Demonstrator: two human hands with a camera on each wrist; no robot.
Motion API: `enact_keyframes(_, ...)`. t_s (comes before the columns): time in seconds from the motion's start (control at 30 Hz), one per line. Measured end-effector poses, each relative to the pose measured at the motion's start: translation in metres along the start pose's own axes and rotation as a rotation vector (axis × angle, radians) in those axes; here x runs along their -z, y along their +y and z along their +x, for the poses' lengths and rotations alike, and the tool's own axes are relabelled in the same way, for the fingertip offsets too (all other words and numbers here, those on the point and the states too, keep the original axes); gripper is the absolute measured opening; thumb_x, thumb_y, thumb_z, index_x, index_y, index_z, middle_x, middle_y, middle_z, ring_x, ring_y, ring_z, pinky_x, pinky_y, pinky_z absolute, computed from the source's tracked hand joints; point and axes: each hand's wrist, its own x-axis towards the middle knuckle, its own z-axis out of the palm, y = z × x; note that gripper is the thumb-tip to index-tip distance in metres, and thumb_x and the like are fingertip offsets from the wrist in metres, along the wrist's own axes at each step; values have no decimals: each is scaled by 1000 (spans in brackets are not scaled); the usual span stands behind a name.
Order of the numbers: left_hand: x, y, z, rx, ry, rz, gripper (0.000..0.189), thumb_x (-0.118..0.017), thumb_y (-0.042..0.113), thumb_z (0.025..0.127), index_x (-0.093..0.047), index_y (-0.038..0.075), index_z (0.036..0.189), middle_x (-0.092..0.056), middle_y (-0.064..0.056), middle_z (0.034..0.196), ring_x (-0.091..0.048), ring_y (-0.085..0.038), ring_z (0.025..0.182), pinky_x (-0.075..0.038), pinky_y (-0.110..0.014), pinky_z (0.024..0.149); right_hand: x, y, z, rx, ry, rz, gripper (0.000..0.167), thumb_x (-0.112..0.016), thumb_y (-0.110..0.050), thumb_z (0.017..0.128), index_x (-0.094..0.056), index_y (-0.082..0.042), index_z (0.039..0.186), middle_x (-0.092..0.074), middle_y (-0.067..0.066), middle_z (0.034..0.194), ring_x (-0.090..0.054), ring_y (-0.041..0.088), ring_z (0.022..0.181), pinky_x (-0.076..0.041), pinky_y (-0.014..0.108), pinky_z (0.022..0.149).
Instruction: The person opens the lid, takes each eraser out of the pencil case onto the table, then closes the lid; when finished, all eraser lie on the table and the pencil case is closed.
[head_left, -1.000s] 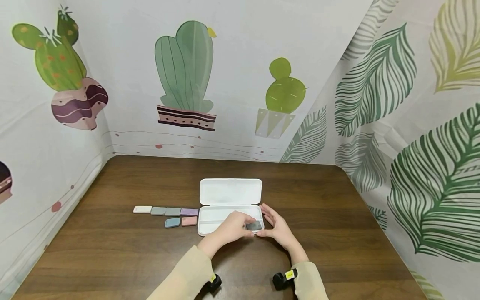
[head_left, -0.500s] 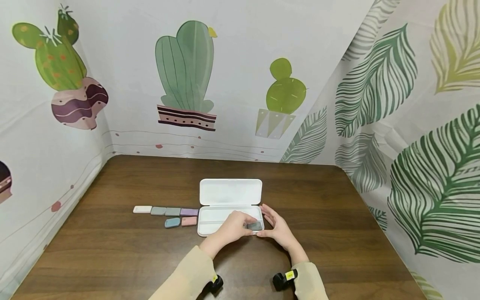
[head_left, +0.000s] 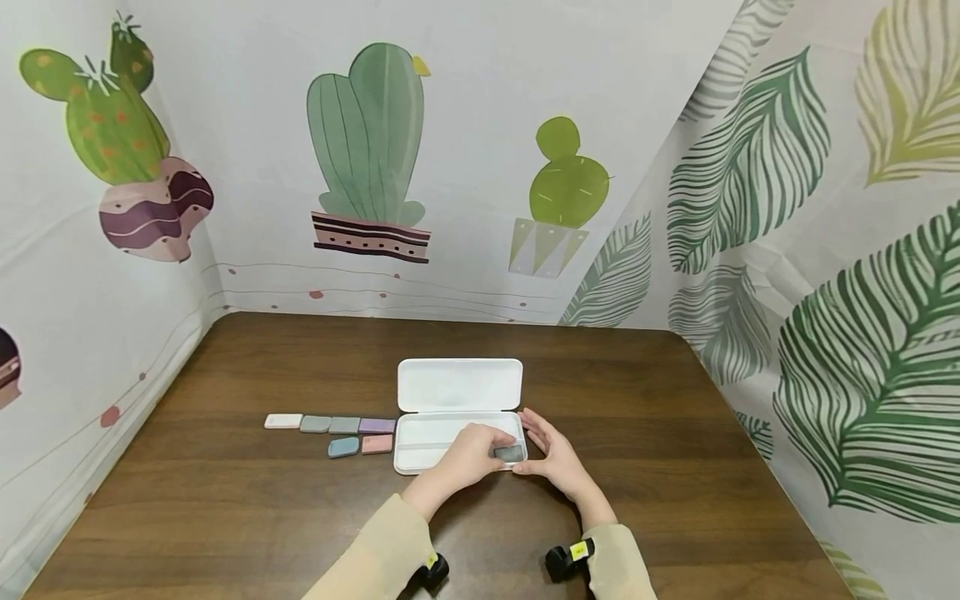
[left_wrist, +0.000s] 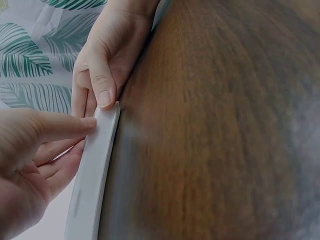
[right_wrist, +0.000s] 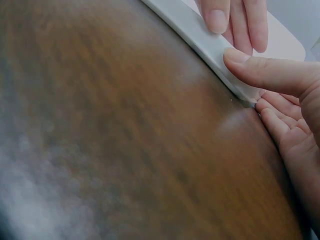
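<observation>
A white hinged case (head_left: pixel 424 455) lies on the table with its lid (head_left: pixel 460 385) raised at the back. In its front right corner sits a small dark grey block (head_left: pixel 512 454), apparently flat inside the compartment. My left hand (head_left: pixel 467 458) reaches over the case's front edge, thumb and fingers around the block's left end; its grip is partly hidden. The right hand (head_left: pixel 557 460) holds the case's right end, with the thumb at the front corner and the fingers along the far side. Both wrist views show the thumbs at the white front rim (left_wrist: pixel 95 170).
Left of the case lie small rounded blocks: a white one (head_left: pixel 283 422), two grey-green ones (head_left: pixel 316 425), a purple one (head_left: pixel 377 426), a blue one (head_left: pixel 343 447) and a pink one (head_left: pixel 377 444). Printed cloth (head_left: pixel 465 167) hangs behind the brown table (head_left: pixel 300 517).
The grey block has settled from a slight tilt to lying flatter in the corner. The left hand has shifted slightly right; the right hand stays at the case's end.
</observation>
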Motion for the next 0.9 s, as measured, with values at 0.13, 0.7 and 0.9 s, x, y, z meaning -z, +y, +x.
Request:
enact_keyframes(0.13,0,0,0,-8,16,-22,30,-74,-2,76,-74,1,106,-75,-8,104,-70,-21,101,-55,-31,86,0,0,1,-1,-2,1,93,-81,1,75,-25,9,149,-34,28,152,-32,43,142,-28,38,116)
enact_keyframes(0.7,0,-2,4,-25,18,-84,20,-73,-4,80,-75,-1,99,-76,-11,96,-73,-22,89,-57,-27,79,-1,1,1,1,3,3,93,-81,2,74,-26,10,149,-35,29,152,-33,43,141,-28,40,116)
enact_keyframes(0.9,-1,-3,6,-36,13,-52,22,-73,-4,79,-75,0,100,-76,-9,95,-73,-20,87,-57,-26,78,-1,1,1,8,5,9,93,-81,3,74,-26,10,148,-36,29,151,-33,42,141,-30,34,116)
